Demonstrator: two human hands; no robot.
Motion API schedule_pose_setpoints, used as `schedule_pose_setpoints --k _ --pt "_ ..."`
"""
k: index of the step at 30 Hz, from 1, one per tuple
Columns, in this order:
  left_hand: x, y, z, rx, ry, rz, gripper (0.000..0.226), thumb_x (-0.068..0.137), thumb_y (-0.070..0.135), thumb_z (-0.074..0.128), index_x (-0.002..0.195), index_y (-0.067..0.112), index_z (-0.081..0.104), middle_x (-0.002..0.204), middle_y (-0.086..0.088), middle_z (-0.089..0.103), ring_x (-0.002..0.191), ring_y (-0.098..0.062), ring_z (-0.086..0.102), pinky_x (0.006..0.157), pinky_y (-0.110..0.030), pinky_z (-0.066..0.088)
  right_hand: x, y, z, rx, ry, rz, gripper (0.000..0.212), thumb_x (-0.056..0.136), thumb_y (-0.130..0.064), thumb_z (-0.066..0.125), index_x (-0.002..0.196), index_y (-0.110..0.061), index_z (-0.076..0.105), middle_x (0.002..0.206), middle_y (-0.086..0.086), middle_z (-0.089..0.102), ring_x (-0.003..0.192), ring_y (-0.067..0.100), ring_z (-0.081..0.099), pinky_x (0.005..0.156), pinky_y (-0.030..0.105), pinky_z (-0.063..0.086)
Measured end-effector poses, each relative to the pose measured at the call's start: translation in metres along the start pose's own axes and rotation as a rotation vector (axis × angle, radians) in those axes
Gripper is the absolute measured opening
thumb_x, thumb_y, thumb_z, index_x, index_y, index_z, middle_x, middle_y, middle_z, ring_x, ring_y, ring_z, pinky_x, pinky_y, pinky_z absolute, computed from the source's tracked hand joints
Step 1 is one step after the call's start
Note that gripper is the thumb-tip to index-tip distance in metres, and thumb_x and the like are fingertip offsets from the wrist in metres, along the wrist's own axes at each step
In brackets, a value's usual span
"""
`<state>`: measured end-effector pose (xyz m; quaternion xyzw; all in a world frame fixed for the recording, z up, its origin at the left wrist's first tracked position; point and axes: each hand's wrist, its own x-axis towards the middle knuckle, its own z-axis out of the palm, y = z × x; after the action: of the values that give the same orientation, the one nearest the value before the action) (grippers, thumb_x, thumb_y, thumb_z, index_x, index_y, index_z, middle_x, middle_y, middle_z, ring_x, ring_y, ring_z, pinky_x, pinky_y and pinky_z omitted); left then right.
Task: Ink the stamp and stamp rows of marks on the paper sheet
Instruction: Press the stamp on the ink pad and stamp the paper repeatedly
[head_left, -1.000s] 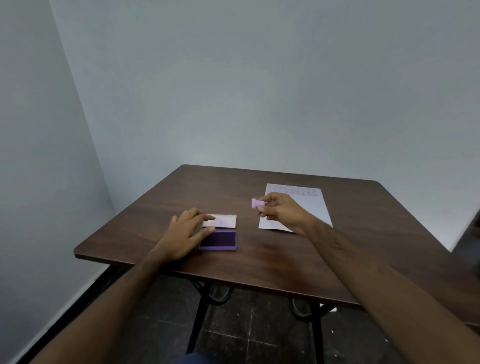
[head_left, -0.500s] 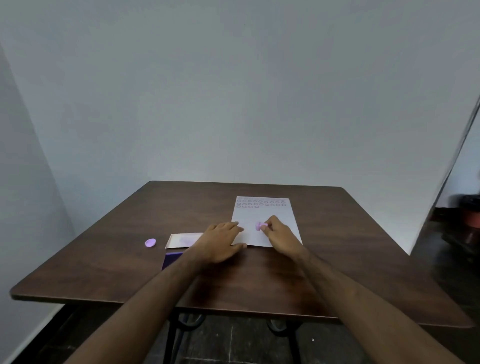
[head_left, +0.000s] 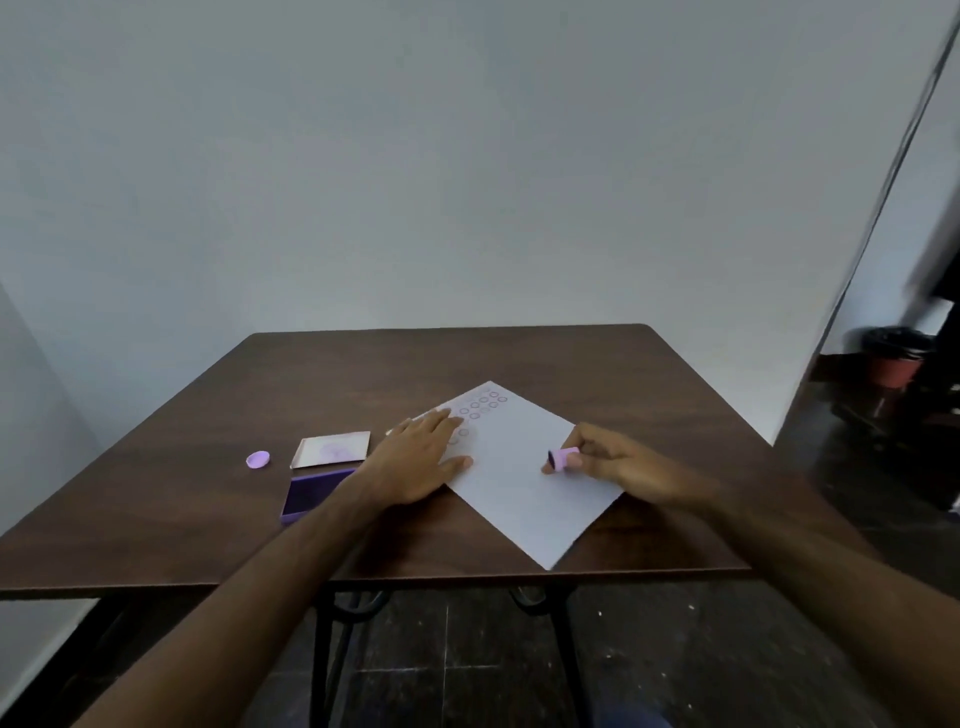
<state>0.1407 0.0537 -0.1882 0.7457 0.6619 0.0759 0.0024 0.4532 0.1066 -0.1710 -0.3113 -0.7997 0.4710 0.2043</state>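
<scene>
A white paper sheet (head_left: 519, 483) lies turned like a diamond on the brown table (head_left: 218, 441), with rows of purple ring marks near its far corner. My left hand (head_left: 421, 462) rests flat on the sheet's left edge, fingers spread. My right hand (head_left: 613, 460) pinches a small pink stamp (head_left: 561, 458) sideways just above the sheet's right part, its dark face pointing left. A purple ink pad (head_left: 306, 496) sits open left of my left forearm, partly hidden by it.
The ink pad's white lid (head_left: 332, 449) lies behind the pad, and a small purple cap (head_left: 258, 460) sits to its left. The sheet's near corner reaches the table's front edge. Dark pots (head_left: 896, 358) stand on the floor at the right.
The sheet has turned from square to a diamond angle and slid toward me. My left hand stays flat on it. My right hand has moved right with the stamp, off the paper.
</scene>
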Motion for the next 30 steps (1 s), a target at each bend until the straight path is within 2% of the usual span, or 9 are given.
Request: schedule_pose_setpoints --k 3,7,11,16,20,25,28,30 --pt "-0.001 0.002 0.003 -0.030 -0.040 0.007 0.069 0.100 0.057 0.036 0.158 0.021 0.022 0.168 -0.003 0.014 0.154 -0.019 0.013 0.123 -0.041 0.010 -0.019 0.005 -0.020 0.100 -0.078 -0.021 0.025 0.101 -0.024 0.053 0.106 0.001 0.056 0.121 0.011 0.071 0.118 0.030 0.064 0.097 0.037 0.047" --pt "-0.007 0.011 0.006 -0.048 -0.134 0.043 0.070 0.099 0.062 0.030 0.157 0.023 0.024 0.167 -0.001 0.019 0.153 -0.016 0.018 0.122 -0.040 0.014 -0.034 0.015 -0.042 0.112 -0.105 -0.015 0.025 0.102 -0.026 0.054 0.107 -0.002 0.058 0.121 0.013 0.071 0.119 0.030 0.063 0.101 0.040 0.047" --pt "-0.021 0.023 0.009 0.008 -0.067 0.076 0.070 0.098 0.065 0.029 0.154 0.023 0.031 0.162 0.000 0.030 0.148 -0.017 0.029 0.119 -0.040 0.022 -0.031 0.021 -0.046 0.144 -0.038 -0.027 0.027 0.098 -0.029 0.060 0.103 -0.002 0.063 0.112 0.016 0.074 0.114 0.032 0.066 0.103 0.043 0.049" --pt "-0.042 0.034 0.013 -0.018 0.001 0.107 0.069 0.096 0.067 0.030 0.147 0.020 0.038 0.159 0.000 0.035 0.144 -0.016 0.034 0.120 -0.037 0.020 -0.013 0.012 -0.027 0.344 -0.025 -0.063 0.024 0.085 -0.029 0.074 0.102 -0.011 0.072 0.098 0.013 0.074 0.094 0.026 0.071 0.088 0.030 0.055" --pt "-0.045 0.036 0.012 -0.093 0.004 0.101 0.069 0.092 0.072 0.033 0.137 0.021 0.042 0.157 -0.001 0.037 0.141 -0.016 0.038 0.117 -0.036 0.025 0.007 0.000 -0.008 0.472 -0.058 -0.089 0.030 0.087 -0.018 0.071 0.114 -0.004 0.067 0.098 0.014 0.070 0.087 0.021 0.067 0.079 0.027 0.055" --pt "-0.030 0.034 0.004 -0.221 0.052 0.092 0.059 0.100 0.053 0.041 0.148 0.020 0.034 0.160 0.000 0.033 0.144 -0.018 0.036 0.117 -0.035 0.026 0.031 -0.014 0.009 0.693 -0.045 -0.085 0.019 0.093 -0.005 0.060 0.112 -0.008 0.065 0.093 0.012 0.068 0.077 0.016 0.063 0.070 0.025 0.054" --pt "-0.026 0.033 0.008 -0.229 -0.008 0.113 0.059 0.102 0.050 0.040 0.154 0.024 0.029 0.165 0.002 0.025 0.149 -0.014 0.026 0.121 -0.034 0.019 0.041 -0.014 0.016 0.876 -0.086 -0.093 0.018 0.092 -0.002 0.059 0.108 -0.009 0.063 0.096 0.012 0.064 0.078 0.016 0.062 0.073 0.026 0.055" --pt "-0.025 0.028 0.013 -0.251 -0.016 0.105 0.059 0.102 0.049 0.041 0.154 0.023 0.030 0.165 0.002 0.025 0.149 -0.013 0.026 0.121 -0.032 0.018 0.048 -0.013 0.021 0.927 -0.140 -0.097 0.020 0.090 -0.003 0.062 0.109 -0.009 0.062 0.098 0.011 0.064 0.080 0.017 0.061 0.075 0.026 0.055"
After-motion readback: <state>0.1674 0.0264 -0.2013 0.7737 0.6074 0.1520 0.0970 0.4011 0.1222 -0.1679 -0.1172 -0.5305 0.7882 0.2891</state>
